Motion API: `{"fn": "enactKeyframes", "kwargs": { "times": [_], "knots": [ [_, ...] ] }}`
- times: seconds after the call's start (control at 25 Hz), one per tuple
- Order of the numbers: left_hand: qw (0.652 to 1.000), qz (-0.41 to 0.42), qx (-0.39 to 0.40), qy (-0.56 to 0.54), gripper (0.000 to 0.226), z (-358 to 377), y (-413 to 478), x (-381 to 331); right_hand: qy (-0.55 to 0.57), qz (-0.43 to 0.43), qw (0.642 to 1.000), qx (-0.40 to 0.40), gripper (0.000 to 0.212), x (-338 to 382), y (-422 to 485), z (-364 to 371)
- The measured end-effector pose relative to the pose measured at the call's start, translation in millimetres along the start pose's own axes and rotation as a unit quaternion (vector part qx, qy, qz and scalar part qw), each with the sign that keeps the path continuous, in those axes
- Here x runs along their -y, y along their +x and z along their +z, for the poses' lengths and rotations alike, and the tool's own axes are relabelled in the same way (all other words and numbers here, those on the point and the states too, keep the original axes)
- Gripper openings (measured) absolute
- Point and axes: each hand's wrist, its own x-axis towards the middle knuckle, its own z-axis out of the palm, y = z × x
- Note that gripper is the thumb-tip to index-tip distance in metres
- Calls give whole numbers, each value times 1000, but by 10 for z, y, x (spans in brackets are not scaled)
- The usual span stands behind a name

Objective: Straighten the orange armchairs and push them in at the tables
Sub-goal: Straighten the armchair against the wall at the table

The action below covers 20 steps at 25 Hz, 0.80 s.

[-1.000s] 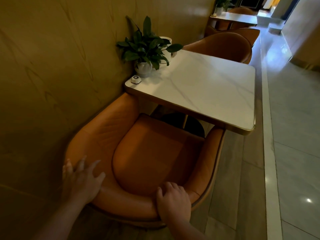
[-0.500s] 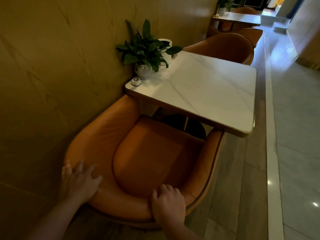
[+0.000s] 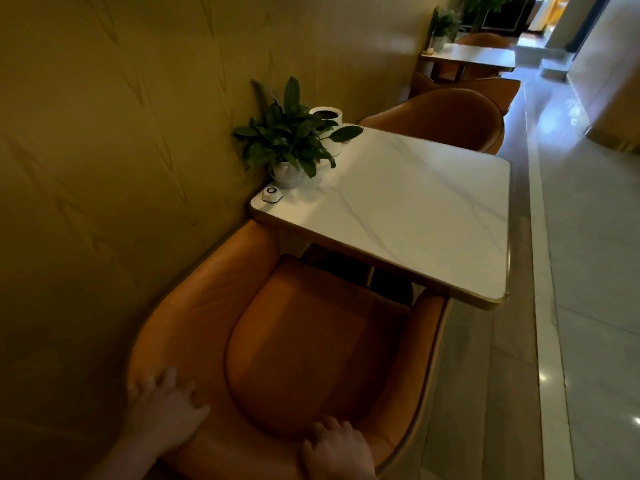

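Observation:
An orange armchair (image 3: 301, 344) stands in front of me against the wall, its arms reaching under the near edge of a white marble table (image 3: 408, 209). My left hand (image 3: 162, 410) lies flat with spread fingers on the left side of the chair's back. My right hand (image 3: 336, 452) grips the top of the backrest with curled fingers. A second orange armchair (image 3: 446, 119) stands at the far side of the table, and more orange chairs (image 3: 485, 39) surround a further table (image 3: 474, 57).
A potted plant (image 3: 291, 140), a white cylinder pot (image 3: 329, 128) and a small white call button (image 3: 272, 194) sit on the table by the wall (image 3: 121, 150). A tiled aisle (image 3: 588, 271) runs along the right, past a raised floor edge.
The chair has slid closer to the table, its arms now under the tabletop edge. Both hands stay on the backrest, lower in view as the camera tilts up.

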Motion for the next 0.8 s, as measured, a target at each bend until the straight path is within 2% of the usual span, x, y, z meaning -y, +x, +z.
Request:
{"fn": "enactKeyframes", "kwargs": {
  "times": [0.12, 0.32, 0.44, 0.64, 0.8],
  "knots": [
    [998, 47, 29, 18, 55, -157, 221, -30, 48, 48, 998, -20, 62, 43, 14, -49],
    [990, 105, 85, 48, 54, -274, 406, -23, 91, 111, 986, -80, 46, 110, -69, -8],
    [986, 133, 95, 33, 52, -301, 397, 22, 100, 135, 983, -79, 42, 178, -105, 31],
    [973, 163, 145, 81, 55, -362, 436, 18, 109, 149, 981, -61, 41, 199, -127, -23],
    [970, 170, 153, 88, 57, -408, 441, 17, 117, 164, 977, -65, 42, 189, -125, -17]
  ]
}}
